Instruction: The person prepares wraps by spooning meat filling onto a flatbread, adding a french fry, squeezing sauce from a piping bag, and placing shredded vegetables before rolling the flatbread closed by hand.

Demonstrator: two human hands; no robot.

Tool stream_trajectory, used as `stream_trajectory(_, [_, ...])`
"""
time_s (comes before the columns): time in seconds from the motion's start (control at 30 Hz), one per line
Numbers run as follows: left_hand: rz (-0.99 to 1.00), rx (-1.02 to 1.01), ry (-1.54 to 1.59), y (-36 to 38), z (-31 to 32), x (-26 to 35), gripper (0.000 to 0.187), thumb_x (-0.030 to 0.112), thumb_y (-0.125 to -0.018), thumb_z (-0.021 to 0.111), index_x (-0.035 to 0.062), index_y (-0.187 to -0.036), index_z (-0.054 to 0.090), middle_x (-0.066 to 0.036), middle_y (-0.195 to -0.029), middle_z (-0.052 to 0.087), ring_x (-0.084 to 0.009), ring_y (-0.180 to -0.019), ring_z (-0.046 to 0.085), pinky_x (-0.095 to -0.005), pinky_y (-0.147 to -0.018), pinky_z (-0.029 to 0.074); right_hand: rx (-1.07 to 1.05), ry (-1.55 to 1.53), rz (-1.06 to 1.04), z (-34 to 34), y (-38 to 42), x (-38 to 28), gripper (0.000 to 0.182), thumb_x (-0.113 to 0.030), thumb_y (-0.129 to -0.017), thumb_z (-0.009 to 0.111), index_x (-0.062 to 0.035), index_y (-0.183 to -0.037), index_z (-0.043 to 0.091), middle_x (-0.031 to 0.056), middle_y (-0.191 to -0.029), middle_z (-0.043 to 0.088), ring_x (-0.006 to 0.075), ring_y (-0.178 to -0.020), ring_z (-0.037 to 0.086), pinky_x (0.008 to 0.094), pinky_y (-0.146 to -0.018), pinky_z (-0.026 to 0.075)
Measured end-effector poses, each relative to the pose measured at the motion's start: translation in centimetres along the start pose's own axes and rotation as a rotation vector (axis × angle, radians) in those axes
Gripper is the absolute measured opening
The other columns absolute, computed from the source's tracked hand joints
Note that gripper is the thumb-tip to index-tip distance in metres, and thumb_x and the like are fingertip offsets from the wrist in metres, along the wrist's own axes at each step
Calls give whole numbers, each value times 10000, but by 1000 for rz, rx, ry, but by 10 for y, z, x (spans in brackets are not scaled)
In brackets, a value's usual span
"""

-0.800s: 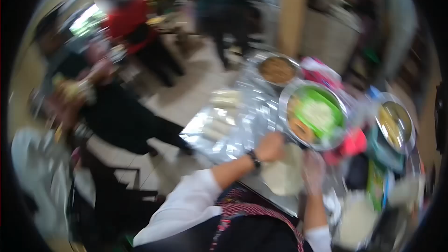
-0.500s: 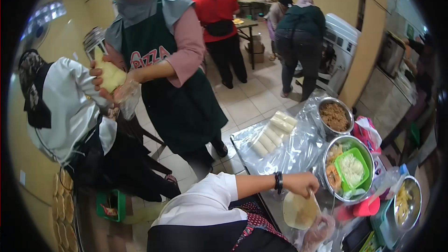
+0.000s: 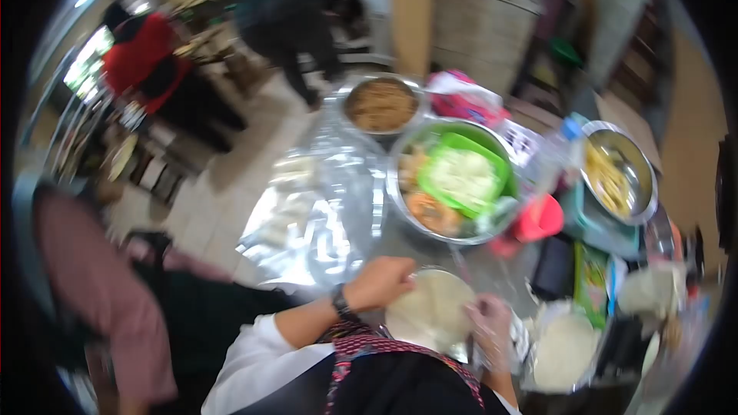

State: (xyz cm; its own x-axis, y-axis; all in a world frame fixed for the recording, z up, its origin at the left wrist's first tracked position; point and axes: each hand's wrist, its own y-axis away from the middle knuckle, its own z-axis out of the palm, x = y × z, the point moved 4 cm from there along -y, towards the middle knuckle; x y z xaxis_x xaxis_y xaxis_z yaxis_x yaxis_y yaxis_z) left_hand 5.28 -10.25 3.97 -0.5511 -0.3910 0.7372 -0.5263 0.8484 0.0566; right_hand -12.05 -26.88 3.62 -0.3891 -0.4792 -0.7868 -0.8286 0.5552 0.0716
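My feed is fairly bright but smeared by motion blur, warping toward 4 black corners. White light flares at the window (image 3: 86, 69), and glare streaks the plastic sheet (image 3: 327, 219).

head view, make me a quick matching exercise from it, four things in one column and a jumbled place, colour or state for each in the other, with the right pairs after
Things
1. green container
2. cup
3. round pale wrapper
4. right hand

Places, colours, states
a. between the left hand and the opposite one
b. covered by a clear glove
c. inside the large metal bowl
d. pinkish red

Right pairs: 1-c, 2-d, 3-a, 4-b
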Motion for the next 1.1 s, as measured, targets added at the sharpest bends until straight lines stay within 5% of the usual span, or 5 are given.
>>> stream_trajectory(0.3, [-48, 244, -177, -42, 13, -48, 112, 106, -784, 591, 7, -838, 589, -195, -740, 633, -402, -719, 608, -470, -648, 484, 145, -524, 171, 30, -58, 56, 99, -6, -788, 637, -20, -842, 556, 14, -782, 560, 69, -705, 515, 218, -626, 425])
stream_trajectory(0.67, [-269, 324, 210, -39, -17, -44, 142, 29, -784, 573, -50, -901, 586, -191, -765, 627, -312, -653, 618, -348, -599, 482, 482, 163, -173, -13, -67, 11, 143, 26, -778, 576, -30, -909, 595, 176, -826, 600, 349, -733, 583, 401, -632, 467])
stream_trajectory(0.83, [-199, 281, -29, -29, -36, -16, 162, 75, -766, 648, -14, -888, 590, -166, -775, 608, -300, -673, 610, -365, -602, 479, 263, 92, -405, -24, -72, -42, 252, 36, -755, 596, -64, -985, 617, 142, -793, 595, 288, -665, 578, 366, -559, 448])
stream_trajectory(0.93, [-113, 333, -81, -23, -42, -14, 212, 104, -735, 697, 10, -895, 596, -134, -794, 601, -286, -697, 597, -356, -631, 472, -278, 166, -375, 6, -75, -46, 457, -8, -742, 664, -87, -1187, 596, 79, -811, 614, 224, -651, 586, 330, -540, 439])
stream_trajectory(1.1, [-97, 498, -88, -24, -43, -10, 309, 123, -692, 738, 36, -960, 609, -105, -894, 578, -280, -793, 571, -349, -717, 446, -22, 116, -794, 16, -82, -79, 514, -111, -720, 739, -49, -1209, 593, 52, -749, 609, 207, -640, 589, 334, -566, 475])
